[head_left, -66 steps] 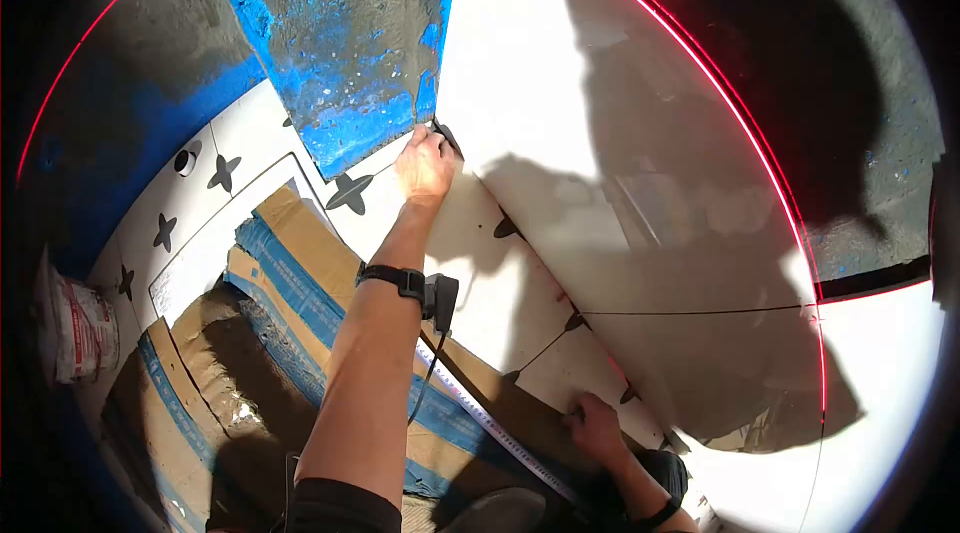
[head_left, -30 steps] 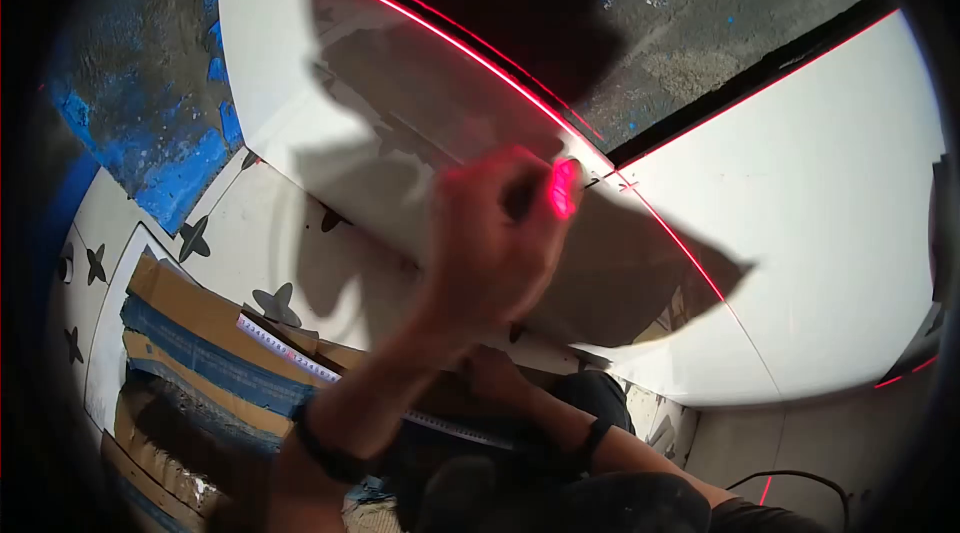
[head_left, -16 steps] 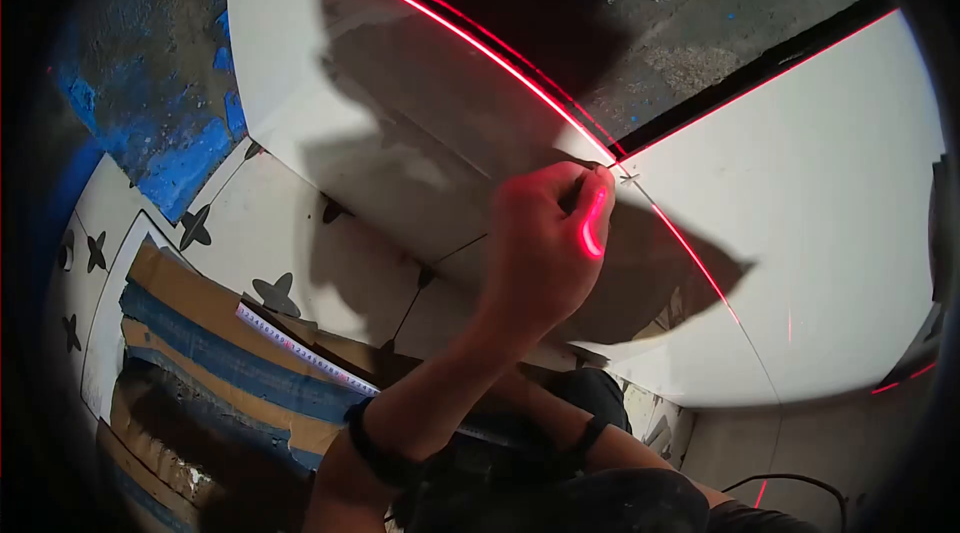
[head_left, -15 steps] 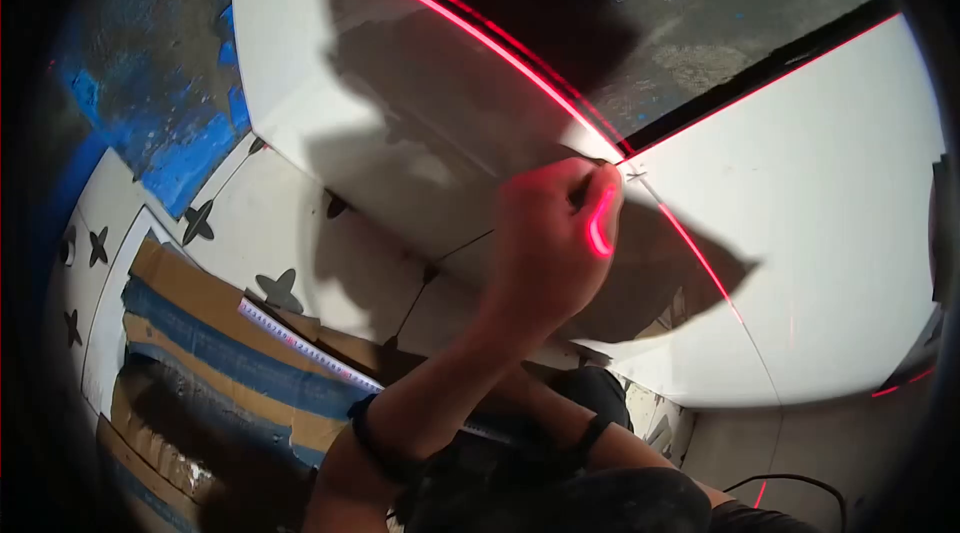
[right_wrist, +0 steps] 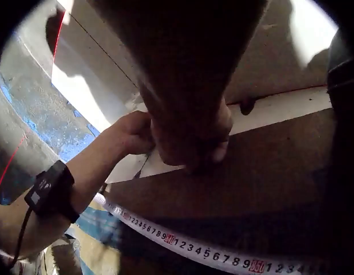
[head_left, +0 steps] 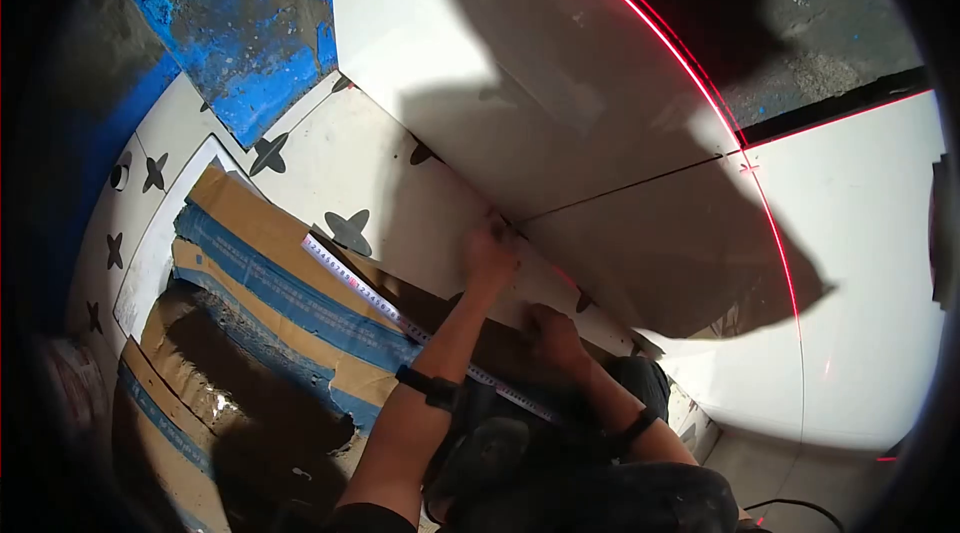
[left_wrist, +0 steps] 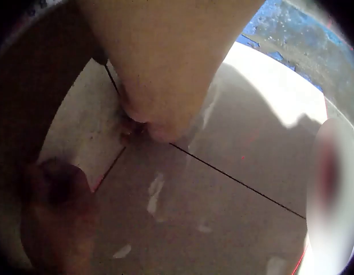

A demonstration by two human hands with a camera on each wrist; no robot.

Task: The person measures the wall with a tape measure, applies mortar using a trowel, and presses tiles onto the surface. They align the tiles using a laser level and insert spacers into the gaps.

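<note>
My left hand is at the seam where the patterned floor tile meets the plain white tile, by the foot of a dark joint line. Its fingers bend in toward that corner; I cannot tell whether they pinch something small. In the left wrist view the fingertips sit right where the joint lines cross. My right hand is curled low beside it, over the cardboard edge; its palm side is hidden in shadow. A white measuring tape blade lies stretched across the cardboard, below both hands.
Torn cardboard with blue print covers the floor at left and front. A red laser line runs along the plain tile's far edge. Rough concrete with blue coating stands beyond. A dark knee is close by the right hand.
The left hand went from the far seam end by the blue coating to the joint's upper end at the laser crossing, then down to its foot. The right hand stays low; the view has swung.
</note>
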